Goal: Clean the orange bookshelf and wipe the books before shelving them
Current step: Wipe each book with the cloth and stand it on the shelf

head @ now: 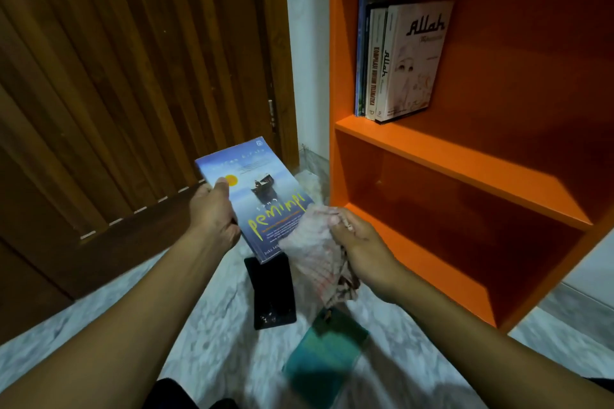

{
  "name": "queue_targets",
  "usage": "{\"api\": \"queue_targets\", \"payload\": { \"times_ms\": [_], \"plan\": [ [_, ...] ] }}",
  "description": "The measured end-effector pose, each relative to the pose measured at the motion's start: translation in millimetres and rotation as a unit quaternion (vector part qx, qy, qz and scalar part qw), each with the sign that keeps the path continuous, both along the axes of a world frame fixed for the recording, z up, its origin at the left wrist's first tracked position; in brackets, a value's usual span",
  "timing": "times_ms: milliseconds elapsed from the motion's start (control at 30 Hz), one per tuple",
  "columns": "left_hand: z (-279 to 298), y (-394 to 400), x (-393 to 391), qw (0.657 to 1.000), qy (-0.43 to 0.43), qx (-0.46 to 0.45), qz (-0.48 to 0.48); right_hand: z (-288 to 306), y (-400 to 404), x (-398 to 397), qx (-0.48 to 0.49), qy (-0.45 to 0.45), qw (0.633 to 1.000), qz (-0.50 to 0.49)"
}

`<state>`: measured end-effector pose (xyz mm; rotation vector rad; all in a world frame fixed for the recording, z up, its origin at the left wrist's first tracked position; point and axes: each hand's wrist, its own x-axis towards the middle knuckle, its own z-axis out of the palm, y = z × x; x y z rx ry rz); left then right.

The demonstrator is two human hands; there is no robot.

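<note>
While the left hand [212, 209] gripped the blue "Pemimpi" paperback [257, 196] by its edge above the marble floor [206, 335], the right hand [360, 246] clutched a pale cloth [312, 249] against its cover, beside the orange bookshelf [458, 169] holding four upright books [398, 60].

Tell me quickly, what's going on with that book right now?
Left hand holds blue book. Right hand wipes it with cloth. Orange bookshelf partly filled. Black book, teal book on floor.

Dim indoor light; my cloth [315, 249] motion-blurred, floor [212, 325] near me smeared, far shelf [465, 163] interior shadowed, wide-angle bending at edges.
</note>
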<state>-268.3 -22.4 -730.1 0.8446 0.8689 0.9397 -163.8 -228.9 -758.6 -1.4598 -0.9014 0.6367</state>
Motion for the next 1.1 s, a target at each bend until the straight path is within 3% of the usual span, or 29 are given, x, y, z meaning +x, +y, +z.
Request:
{"api": "queue_targets", "payload": {
  "times_ms": [233, 500, 667, 1000, 1100],
  "plan": [
    [41.8, -23.7, 35.8, 0.987, -0.005, 0.155, -0.053, 50.9, -11.0, 52.2, 0.085, 0.092, 0.976, -0.178],
    [114.1, -57.5, 168.3, 0.964, -0.074, 0.235, -0.1, 125.3, -23.5, 113.1, 0.184, 0.101, 0.948, -0.24],
    [128.4, -67.7, 258.1, 0.95, -0.094, 0.281, -0.093, 136.5, -26.7, 154.4, 0.21, 0.093, 0.936, -0.267],
    [79.3, -72.5, 335.6, 0.906, 0.031, 0.415, -0.072, 116.3, -35.6, 206.8, 0.189, 0.102, 0.926, -0.309],
    [68.4, -64.1, 328.8, 0.858, 0.102, 0.492, -0.105, 111.6, -35.5, 211.4, 0.181, 0.119, 0.924, -0.315]
  ]
}}
